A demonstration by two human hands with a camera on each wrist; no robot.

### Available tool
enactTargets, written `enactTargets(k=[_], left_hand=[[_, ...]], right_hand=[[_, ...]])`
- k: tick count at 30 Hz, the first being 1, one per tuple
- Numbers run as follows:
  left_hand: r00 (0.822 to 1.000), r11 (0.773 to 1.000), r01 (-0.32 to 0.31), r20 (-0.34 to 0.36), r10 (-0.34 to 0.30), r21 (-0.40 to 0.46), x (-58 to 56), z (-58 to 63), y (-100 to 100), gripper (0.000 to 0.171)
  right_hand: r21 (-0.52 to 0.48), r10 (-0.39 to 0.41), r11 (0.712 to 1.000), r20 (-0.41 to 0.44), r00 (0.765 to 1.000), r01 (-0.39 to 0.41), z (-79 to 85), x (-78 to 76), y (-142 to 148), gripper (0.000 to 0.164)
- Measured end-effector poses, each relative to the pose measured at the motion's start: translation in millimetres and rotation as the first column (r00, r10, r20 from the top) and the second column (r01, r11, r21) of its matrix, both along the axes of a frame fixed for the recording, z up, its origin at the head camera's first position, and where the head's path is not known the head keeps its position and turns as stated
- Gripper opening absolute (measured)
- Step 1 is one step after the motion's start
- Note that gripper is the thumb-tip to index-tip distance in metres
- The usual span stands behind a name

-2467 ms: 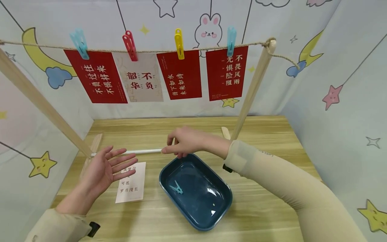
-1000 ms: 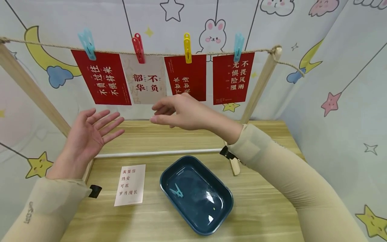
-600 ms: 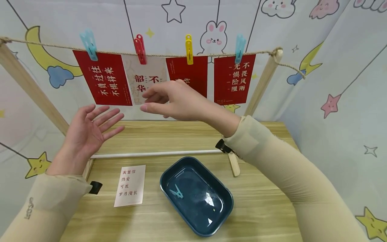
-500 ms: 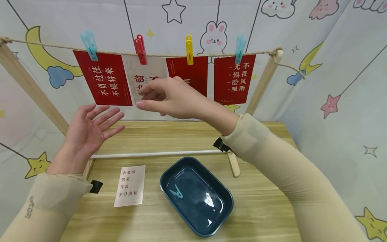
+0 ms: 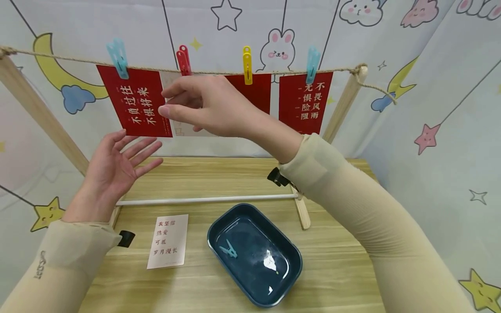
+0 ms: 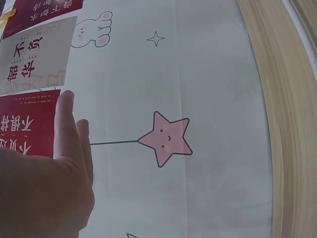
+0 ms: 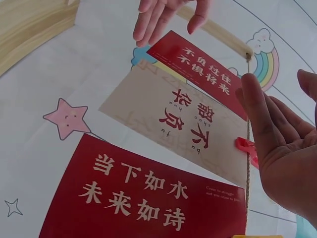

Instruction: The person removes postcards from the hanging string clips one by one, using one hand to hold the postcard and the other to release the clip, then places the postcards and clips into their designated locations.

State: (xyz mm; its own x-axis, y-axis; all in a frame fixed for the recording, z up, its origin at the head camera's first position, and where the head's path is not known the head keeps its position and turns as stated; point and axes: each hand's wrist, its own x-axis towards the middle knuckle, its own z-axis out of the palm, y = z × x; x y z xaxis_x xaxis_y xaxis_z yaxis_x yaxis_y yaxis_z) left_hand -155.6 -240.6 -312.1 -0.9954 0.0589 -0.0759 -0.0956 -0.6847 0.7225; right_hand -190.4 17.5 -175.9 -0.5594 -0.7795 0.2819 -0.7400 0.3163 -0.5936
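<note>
Since 0.5 s ago the right hand (image 5: 211, 106) has moved up and to its left, and now crosses in front of the pale card (image 7: 183, 119). The left hand (image 5: 117, 163) is nearly where it was.

Pale card: hangs from the twine (image 5: 336, 70) under the red clip (image 5: 183, 61). The left red card (image 5: 135, 102) hangs next to it under a light-blue clip (image 5: 118, 58).

Risks (judgement): a fingertip could catch a card edge and skew it or pull it free, since each card is pinned by one clip at the top. A knock on the twine could set the whole row swinging.

Position relative to hands: the pale card is behind the right hand, whose thumb tip overlaps the left red card's edge in the head view; contact cannot be told. The left hand is at that red card's lower edge; contact again unclear.

Hands: left has palm showing, fingers spread, nothing held. Right has fingers loosely bent, thumb apart, grasping nothing.

Further out: the third card (image 5: 254, 98) under a yellow clip (image 5: 247, 65), the fourth card (image 5: 305, 104) beyond. Below, on the table (image 5: 332, 269): a loose card (image 5: 168, 241) and a dark blue tray (image 5: 250, 269) containing a loose clip (image 5: 228, 249).
</note>
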Motion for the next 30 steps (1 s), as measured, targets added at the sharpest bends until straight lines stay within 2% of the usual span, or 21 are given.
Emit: enactTargets(k=[13, 19, 23, 27, 30], left_hand=[[1.000, 0.999, -0.004, -0.019, 0.004, 0.040, 0.6, 6.6, 3.1, 0.048], [1.000, 1.000, 0.003, -0.020, -0.003, 0.016, 1.2, 8.4, 7.1, 0.048], [1.000, 1.000, 0.008, -0.027, -0.009, -0.014, 2.9, 9.2, 9.6, 0.048], [1.000, 0.999, 0.006, -0.030, -0.007, -0.034, 3.8, 9.4, 11.6, 0.048], [1.000, 0.999, -0.001, -0.026, 0.000, -0.039, 4.8, 8.7, 12.1, 0.048]], right_hand=[[-0.092, 0.015, 0.996, 0.048, 0.999, -0.010, 21.3, -2.2, -11.2, 0.044], [-0.130, 0.003, 0.991, 0.080, 0.997, 0.007, 29.2, -3.2, -17.7, 0.045], [-0.142, -0.014, 0.990, 0.067, 0.998, 0.023, 31.6, -6.4, -22.8, 0.047], [-0.135, -0.036, 0.990, 0.008, 0.999, 0.037, 34.1, -10.8, -27.0, 0.048], [-0.126, -0.047, 0.991, -0.006, 0.999, 0.046, 37.1, -13.2, -29.5, 0.049]])
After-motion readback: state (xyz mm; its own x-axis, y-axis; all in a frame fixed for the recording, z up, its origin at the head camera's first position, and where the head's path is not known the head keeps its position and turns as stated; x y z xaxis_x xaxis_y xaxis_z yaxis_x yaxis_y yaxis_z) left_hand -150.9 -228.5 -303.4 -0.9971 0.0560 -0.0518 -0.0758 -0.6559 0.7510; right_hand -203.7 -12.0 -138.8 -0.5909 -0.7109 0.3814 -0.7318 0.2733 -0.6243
